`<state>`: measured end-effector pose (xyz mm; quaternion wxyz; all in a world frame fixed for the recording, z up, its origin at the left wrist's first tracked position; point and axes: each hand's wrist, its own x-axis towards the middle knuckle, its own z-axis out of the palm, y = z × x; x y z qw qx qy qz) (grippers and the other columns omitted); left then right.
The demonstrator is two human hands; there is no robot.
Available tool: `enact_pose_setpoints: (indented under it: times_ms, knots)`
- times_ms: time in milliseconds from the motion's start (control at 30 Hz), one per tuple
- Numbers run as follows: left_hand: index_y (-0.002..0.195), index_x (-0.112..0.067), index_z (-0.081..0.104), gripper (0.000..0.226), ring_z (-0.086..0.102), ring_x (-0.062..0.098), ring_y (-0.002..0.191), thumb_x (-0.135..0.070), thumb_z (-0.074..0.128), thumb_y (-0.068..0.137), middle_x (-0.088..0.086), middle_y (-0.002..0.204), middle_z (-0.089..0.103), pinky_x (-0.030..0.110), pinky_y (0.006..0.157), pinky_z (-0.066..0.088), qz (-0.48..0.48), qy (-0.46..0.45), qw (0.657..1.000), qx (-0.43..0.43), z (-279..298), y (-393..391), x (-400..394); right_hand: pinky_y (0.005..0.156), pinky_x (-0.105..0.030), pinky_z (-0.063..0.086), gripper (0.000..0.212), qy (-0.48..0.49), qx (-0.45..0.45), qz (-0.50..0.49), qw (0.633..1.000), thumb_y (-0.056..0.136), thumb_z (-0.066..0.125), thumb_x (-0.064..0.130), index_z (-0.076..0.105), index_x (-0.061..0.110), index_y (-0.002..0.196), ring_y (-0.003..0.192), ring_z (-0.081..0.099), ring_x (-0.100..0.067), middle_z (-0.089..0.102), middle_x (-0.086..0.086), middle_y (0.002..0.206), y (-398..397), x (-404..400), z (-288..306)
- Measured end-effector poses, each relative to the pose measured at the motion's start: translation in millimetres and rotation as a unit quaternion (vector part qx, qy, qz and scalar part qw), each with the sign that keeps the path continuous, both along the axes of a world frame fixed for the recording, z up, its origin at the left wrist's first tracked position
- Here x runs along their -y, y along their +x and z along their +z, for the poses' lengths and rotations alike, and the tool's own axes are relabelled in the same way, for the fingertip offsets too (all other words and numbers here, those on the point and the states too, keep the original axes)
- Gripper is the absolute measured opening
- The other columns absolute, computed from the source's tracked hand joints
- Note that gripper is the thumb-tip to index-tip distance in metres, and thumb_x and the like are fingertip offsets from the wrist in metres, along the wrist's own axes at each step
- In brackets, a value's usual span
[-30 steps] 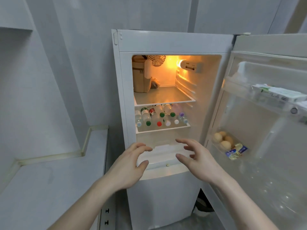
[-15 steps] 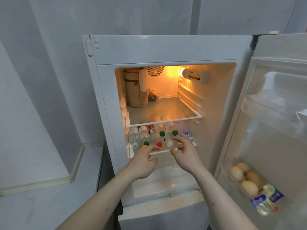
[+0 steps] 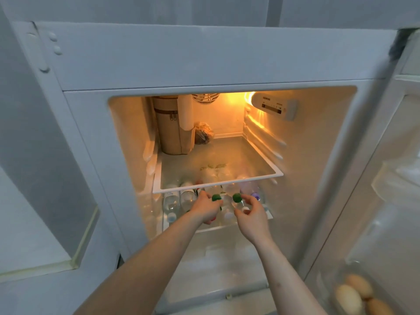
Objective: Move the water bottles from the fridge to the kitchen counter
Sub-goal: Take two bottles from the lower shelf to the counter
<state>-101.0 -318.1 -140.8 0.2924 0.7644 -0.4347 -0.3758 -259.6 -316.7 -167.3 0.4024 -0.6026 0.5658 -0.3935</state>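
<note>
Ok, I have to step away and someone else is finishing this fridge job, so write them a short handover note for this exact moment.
Left hand: inside the fridge, fingers curled at a green-capped bottle.
Right hand: same shelf, fingers at the second green-capped bottle. Whether either grip is firm is not clear.
Bottles: all lying on the lower shelf, caps facing out, under the glass shelf.
Done: fridge door open, hands on the first two bottles.
Left: lift them out, carry them to the counter on the left, then repeat for the rest.

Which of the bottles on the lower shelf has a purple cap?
The bottle farthest right, beside the right hand. Its cap is purple; the two caps at the fingers are green.
</note>
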Motion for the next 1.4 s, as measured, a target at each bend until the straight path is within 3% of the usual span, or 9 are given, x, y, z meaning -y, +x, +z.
enact_pose_setpoints:
  times_ms: [167, 267, 400, 467, 567, 700, 900, 1134, 1400]
  knots:
    - [0.124, -0.015, 0.041, 0.047, 0.074, 0.029, 0.081, -0.045, 0.063, 0.096, 0.01, 0.092, 0.064, 0.043, 0.07, 0.066, 0.067, 0.03, 0.996, -0.049, -10.9, -0.2, 33.1, 0.097, -0.039, 0.053, 0.038, 0.012, 0.006, -0.014, 1.0, 0.096, 0.07, 0.025, 0.059, 0.025, 0.133, 0.113, 0.064, -0.022, 0.061, 0.004, 0.125, 3.4, 22.8, -8.5]
    - [0.128, -0.009, 0.041, 0.052, 0.071, 0.029, 0.075, -0.043, 0.065, 0.097, 0.011, 0.085, 0.062, 0.037, 0.052, 0.059, 0.092, 0.017, 0.99, -0.104, -17.1, -0.4, 45.2, 0.095, -0.036, 0.051, 0.039, 0.022, -0.002, -0.017, 1.0, 0.097, 0.069, 0.021, 0.059, 0.023, 0.134, 0.111, 0.064, -0.021, 0.062, 0.003, 0.124, 6.2, 34.6, -15.2]
    - [0.121, -0.011, 0.035, 0.036, 0.069, 0.035, 0.111, -0.025, 0.062, 0.103, 0.015, 0.12, 0.055, 0.035, 0.064, 0.06, 0.131, 0.001, 0.954, -0.271, -18.5, -6.2, 50.7, 0.099, -0.035, 0.047, 0.04, 0.031, -0.02, -0.011, 0.999, 0.099, 0.066, 0.023, 0.058, 0.02, 0.137, 0.122, 0.06, -0.024, 0.063, -0.001, 0.132, 9.1, 47.1, -23.8]
    - [0.122, -0.007, 0.038, 0.032, 0.07, 0.034, 0.11, -0.021, 0.06, 0.104, 0.019, 0.122, 0.057, 0.038, 0.073, 0.062, 0.15, -0.013, 0.938, -0.314, -21.1, -6.2, 50.2, 0.103, -0.037, 0.047, 0.041, 0.037, -0.03, -0.007, 0.999, 0.099, 0.065, 0.024, 0.056, 0.02, 0.139, 0.125, 0.059, -0.025, 0.063, -0.003, 0.137, 12.0, 52.1, -28.9]
    - [0.124, -0.005, 0.05, 0.028, 0.073, 0.027, 0.088, -0.021, 0.06, 0.103, 0.022, 0.117, 0.064, 0.037, 0.059, 0.063, 0.182, -0.061, 0.929, -0.316, -28.5, 2.0, 48.2, 0.108, -0.041, 0.048, 0.047, 0.041, -0.037, -0.002, 0.998, 0.1, 0.063, 0.025, 0.052, 0.02, 0.146, 0.129, 0.058, -0.026, 0.061, -0.004, 0.143, 18.4, 59.2, -31.8]
    - [0.122, -0.011, 0.051, 0.021, 0.074, 0.025, 0.089, -0.02, 0.057, 0.105, 0.017, 0.104, 0.066, 0.037, 0.061, 0.064, 0.204, -0.109, 0.914, -0.334, -21.8, 10.3, 32.9, 0.105, -0.053, 0.053, 0.052, 0.066, -0.015, 0.009, 0.998, 0.103, 0.055, 0.021, 0.042, 0.031, 0.152, 0.125, 0.063, -0.03, 0.057, -0.005, 0.145, 25.1, 70.7, -32.2]
    - [0.109, -0.015, 0.053, 0.004, 0.075, 0.031, 0.085, -0.017, 0.049, 0.108, 0.016, 0.09, 0.062, 0.042, 0.067, 0.065, 0.188, -0.129, 0.918, -0.326, -7.9, 10.4, -8.3, 0.055, -0.027, 0.055, 0.021, 0.105, -0.005, 0.032, 0.994, 0.107, 0.052, 0.019, 0.046, 0.026, 0.126, 0.088, 0.074, -0.025, 0.058, -0.006, 0.118, 24.5, 83.9, -28.2]
    - [0.105, -0.015, 0.055, 0.003, 0.074, 0.02, 0.071, -0.015, 0.052, 0.106, 0.014, 0.085, 0.067, 0.039, 0.071, 0.065, 0.175, -0.139, 0.935, -0.274, -5.7, 9.6, -59.4, 0.061, -0.039, 0.063, 0.015, 0.067, -0.001, 0.016, 0.998, 0.101, 0.063, 0.021, 0.049, 0.025, 0.101, 0.084, 0.073, -0.029, 0.065, -0.01, 0.108, 33.7, 76.5, -22.8]
    - [0.107, -0.019, 0.058, 0.004, 0.073, 0.025, 0.075, -0.02, 0.056, 0.104, 0.014, 0.086, 0.069, 0.038, 0.071, 0.063, 0.168, -0.161, 0.954, -0.191, 2.4, 13.6, -133.6, 0.057, -0.034, 0.06, 0.009, 0.037, 0.132, -0.049, 0.989, 0.108, 0.048, 0.019, 0.048, 0.02, 0.116, 0.09, 0.073, -0.021, 0.059, -0.009, 0.113, 25.9, 30.4, -13.3]
